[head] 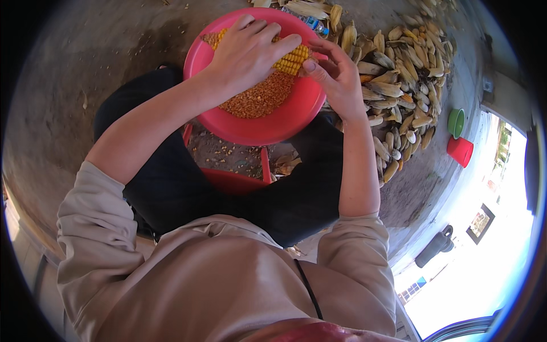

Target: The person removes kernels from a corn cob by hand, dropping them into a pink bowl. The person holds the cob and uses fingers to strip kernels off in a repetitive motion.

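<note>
Above a pink plastic basin (256, 132), both of my hands are on an ear of yellow corn (291, 60). From the left of the picture my left hand (250, 53) reaches over the ear, its fingers curled across the top. My right hand (335, 72) grips the ear's right end between thumb and fingers. Loose corn kernels (258, 100) lie in the basin below. The ear's left tip sticks out past my left hand and shows some bare cob; my left hand and forearm hide its middle and part of the kernels.
A large heap of corn ears in dry husks (401, 81) spreads over the ground at right. A plastic bottle (314, 23) lies behind the basin. Farther right are a green bowl (456, 123) and a red container (460, 151). Red legs (266, 164) show below the basin, among scattered kernels.
</note>
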`<action>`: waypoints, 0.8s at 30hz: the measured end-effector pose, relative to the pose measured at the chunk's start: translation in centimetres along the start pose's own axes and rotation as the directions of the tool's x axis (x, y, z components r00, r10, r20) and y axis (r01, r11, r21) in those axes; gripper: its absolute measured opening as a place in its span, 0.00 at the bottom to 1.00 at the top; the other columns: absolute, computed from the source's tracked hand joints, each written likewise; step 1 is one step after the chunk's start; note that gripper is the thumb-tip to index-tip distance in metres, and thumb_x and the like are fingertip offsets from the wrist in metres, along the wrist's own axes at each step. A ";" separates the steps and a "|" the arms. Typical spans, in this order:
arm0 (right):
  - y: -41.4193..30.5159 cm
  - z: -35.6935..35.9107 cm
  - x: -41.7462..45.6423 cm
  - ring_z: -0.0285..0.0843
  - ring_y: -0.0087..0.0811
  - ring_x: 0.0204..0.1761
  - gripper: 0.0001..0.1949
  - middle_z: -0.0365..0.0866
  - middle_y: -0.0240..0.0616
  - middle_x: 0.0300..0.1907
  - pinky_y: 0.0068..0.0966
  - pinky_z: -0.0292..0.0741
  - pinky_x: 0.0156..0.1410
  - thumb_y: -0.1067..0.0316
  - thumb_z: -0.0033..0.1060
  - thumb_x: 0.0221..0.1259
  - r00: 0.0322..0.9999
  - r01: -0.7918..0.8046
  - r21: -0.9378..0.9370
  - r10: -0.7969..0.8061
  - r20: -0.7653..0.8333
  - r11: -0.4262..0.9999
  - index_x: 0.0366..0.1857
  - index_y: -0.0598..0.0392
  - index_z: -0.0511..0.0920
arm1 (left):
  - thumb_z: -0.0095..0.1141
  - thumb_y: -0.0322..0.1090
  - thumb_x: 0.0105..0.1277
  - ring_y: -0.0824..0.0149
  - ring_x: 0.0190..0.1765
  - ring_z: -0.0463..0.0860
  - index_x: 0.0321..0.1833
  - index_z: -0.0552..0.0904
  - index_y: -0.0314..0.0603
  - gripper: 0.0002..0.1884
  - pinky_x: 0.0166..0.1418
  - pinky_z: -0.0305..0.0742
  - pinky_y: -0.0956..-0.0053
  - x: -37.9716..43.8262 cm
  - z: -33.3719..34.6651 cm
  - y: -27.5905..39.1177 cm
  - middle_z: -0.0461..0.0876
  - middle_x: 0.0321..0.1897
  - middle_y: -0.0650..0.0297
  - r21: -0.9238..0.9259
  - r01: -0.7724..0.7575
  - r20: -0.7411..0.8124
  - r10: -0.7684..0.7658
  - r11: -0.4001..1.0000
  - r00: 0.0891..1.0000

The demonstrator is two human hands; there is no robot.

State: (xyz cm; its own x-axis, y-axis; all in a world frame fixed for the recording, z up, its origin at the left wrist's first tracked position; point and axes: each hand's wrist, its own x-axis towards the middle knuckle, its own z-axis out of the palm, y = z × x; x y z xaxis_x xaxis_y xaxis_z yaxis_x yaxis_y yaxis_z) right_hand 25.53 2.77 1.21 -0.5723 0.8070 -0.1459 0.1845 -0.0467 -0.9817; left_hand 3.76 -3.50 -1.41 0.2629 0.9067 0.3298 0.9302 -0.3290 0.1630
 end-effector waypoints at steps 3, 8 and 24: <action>0.7 1.1 0.2 0.85 0.26 0.52 0.22 0.86 0.38 0.50 0.30 0.90 0.53 0.63 0.67 0.76 0.988 -0.143 0.296 0.121 0.092 0.944 0.67 0.64 0.76 | 0.77 0.28 0.47 0.61 0.56 0.85 0.70 0.78 0.55 0.41 0.68 0.69 0.62 0.0 0.4 -0.1 0.84 0.50 0.64 0.026 -0.018 -0.051 0.020 0.999 0.999; 0.8 1.7 0.0 0.84 0.28 0.55 0.19 0.83 0.39 0.54 0.32 0.92 0.54 0.66 0.60 0.79 0.993 -0.121 0.378 0.105 0.061 0.918 0.66 0.67 0.77 | 0.78 0.29 0.47 0.59 0.57 0.85 0.71 0.77 0.54 0.43 0.68 0.72 0.60 -0.1 0.3 -0.1 0.83 0.53 0.63 0.010 -0.018 -0.069 0.018 1.000 0.997; 1.5 1.5 0.2 0.83 0.21 0.48 0.17 0.85 0.34 0.50 0.23 0.81 0.56 0.73 0.57 0.74 0.997 -0.011 0.188 -0.002 0.073 0.982 0.64 0.61 0.79 | 0.78 0.54 0.51 0.54 0.46 0.90 0.60 0.82 0.49 0.34 0.47 0.85 0.57 1.1 -1.1 -0.6 0.90 0.42 0.60 -0.178 0.129 0.271 -0.078 0.976 0.959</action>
State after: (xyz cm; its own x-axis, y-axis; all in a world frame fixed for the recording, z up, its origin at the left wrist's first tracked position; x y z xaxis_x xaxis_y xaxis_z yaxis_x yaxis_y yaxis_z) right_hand 24.48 1.98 -0.53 -0.6293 0.7622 -0.1521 0.0372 -0.1660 -0.9854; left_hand 3.20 -2.64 -0.16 0.2492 0.9671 0.0518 0.8958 -0.2505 0.3671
